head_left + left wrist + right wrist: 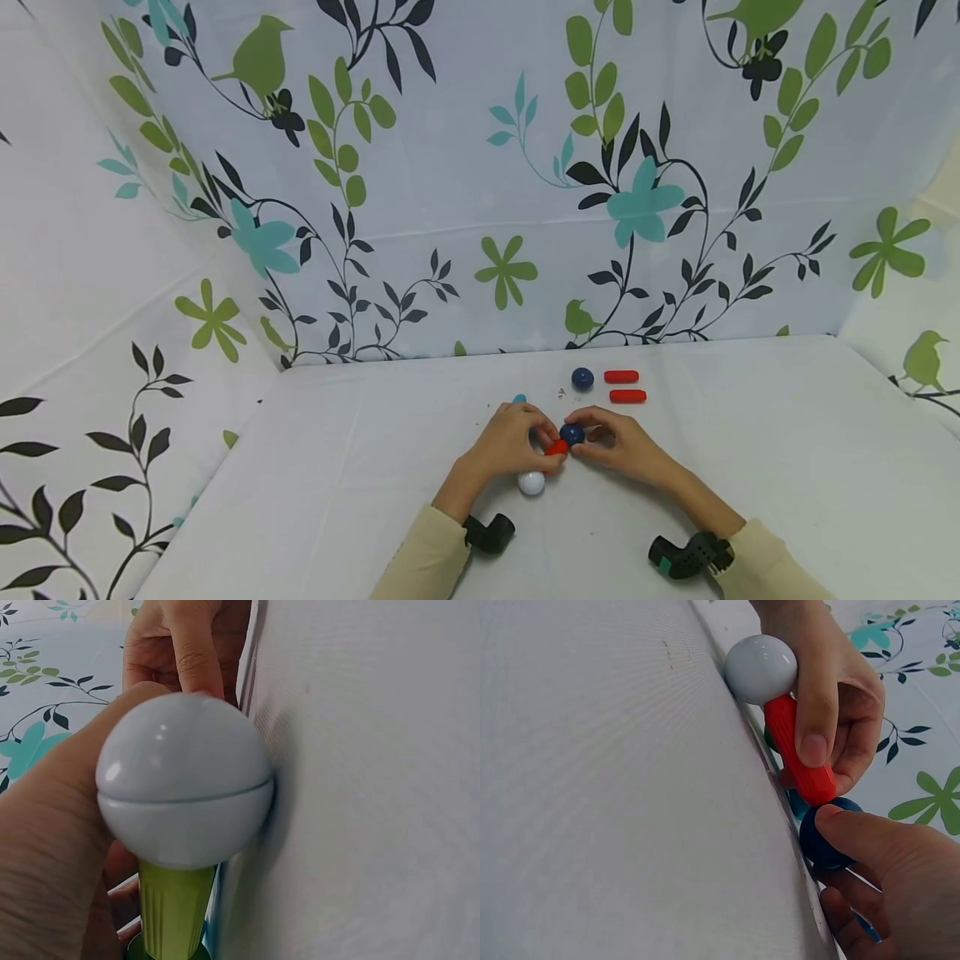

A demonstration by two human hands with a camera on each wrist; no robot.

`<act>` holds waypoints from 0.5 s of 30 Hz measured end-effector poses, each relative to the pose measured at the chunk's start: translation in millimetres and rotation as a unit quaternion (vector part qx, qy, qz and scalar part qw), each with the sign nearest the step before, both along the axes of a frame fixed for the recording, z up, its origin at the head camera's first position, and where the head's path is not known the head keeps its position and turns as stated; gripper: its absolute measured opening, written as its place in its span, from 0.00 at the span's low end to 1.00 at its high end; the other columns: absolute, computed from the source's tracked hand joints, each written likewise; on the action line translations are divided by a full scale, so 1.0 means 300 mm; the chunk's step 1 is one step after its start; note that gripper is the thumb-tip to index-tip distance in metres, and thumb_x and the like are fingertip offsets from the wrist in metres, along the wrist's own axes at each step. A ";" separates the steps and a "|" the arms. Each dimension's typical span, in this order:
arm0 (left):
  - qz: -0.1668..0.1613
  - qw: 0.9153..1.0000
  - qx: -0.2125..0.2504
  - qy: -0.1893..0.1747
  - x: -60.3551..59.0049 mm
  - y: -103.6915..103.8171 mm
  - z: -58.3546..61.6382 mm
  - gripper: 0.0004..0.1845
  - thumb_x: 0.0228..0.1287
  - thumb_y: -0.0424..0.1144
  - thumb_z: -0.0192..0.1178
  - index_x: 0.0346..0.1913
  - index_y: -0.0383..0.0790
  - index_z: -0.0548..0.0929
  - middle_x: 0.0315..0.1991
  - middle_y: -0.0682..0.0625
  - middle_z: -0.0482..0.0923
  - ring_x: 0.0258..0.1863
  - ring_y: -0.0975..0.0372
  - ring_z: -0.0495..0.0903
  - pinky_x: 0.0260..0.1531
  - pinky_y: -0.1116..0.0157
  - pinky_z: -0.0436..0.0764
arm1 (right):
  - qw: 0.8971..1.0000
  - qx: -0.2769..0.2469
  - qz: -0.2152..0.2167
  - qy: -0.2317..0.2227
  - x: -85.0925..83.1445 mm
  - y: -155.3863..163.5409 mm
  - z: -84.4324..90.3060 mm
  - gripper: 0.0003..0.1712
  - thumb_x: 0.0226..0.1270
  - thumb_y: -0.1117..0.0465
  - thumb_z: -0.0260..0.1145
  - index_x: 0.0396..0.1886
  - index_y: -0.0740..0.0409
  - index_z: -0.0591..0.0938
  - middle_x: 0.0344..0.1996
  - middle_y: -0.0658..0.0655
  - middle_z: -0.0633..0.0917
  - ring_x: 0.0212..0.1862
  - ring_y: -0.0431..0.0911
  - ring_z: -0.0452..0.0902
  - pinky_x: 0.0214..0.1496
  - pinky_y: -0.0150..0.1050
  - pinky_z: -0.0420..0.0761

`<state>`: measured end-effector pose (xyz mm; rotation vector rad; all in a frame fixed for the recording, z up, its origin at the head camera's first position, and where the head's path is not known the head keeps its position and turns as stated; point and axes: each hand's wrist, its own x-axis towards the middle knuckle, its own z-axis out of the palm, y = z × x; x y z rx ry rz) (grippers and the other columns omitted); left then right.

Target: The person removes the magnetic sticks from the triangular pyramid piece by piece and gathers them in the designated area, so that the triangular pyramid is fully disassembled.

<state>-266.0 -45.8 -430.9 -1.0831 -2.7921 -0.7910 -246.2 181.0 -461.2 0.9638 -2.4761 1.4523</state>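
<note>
My left hand (pixel 517 437) pinches a short red rod (pixel 799 750) between thumb and fingers. One end of that rod meets a glossy white ball (pixel 532 483), which rests on the table. In the left wrist view a ribbed green rod (pixel 176 907) also joins the white ball (pixel 186 780). My right hand (pixel 626 450) grips a dark blue ball (pixel 829 836) with thumb and fingertips, right at the red rod's other end. A light blue piece (pixel 519 399) peeks out beyond my left hand, mostly hidden by it.
Farther back on the white table (pixel 375 467), another dark blue ball (pixel 582 379) lies beside two red rods, an upper rod (pixel 621 377) and a lower rod (pixel 627 396). A leaf-patterned cloth (pixel 450 167) hangs behind the table's back edge.
</note>
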 end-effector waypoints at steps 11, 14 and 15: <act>-0.029 0.999 -0.014 0.006 -0.004 -0.009 0.003 0.11 0.50 0.49 0.72 0.37 0.52 0.88 0.28 0.68 0.82 0.51 0.66 0.75 0.56 0.62 0.68 | 1.000 -0.007 -0.020 -0.007 -0.010 0.006 -0.006 0.21 0.61 0.65 0.71 0.54 0.63 0.79 0.48 0.60 0.83 0.45 0.46 0.80 0.48 0.33 0.81; -0.031 0.999 -0.014 0.010 -0.005 -0.010 0.002 0.11 0.51 0.50 0.72 0.37 0.52 0.88 0.27 0.67 0.82 0.51 0.66 0.75 0.56 0.62 0.68 | 0.998 -0.015 -0.053 0.003 -0.011 0.006 -0.009 0.21 0.60 0.66 0.72 0.53 0.64 0.79 0.47 0.61 0.84 0.44 0.48 0.81 0.47 0.33 0.82; -0.031 0.999 -0.014 0.010 -0.005 -0.010 0.003 0.11 0.51 0.50 0.71 0.36 0.52 0.87 0.27 0.67 0.82 0.51 0.66 0.75 0.56 0.62 0.68 | 0.997 -0.016 -0.069 0.008 -0.012 0.006 -0.009 0.21 0.59 0.65 0.72 0.52 0.63 0.80 0.46 0.60 0.84 0.44 0.49 0.81 0.46 0.33 0.82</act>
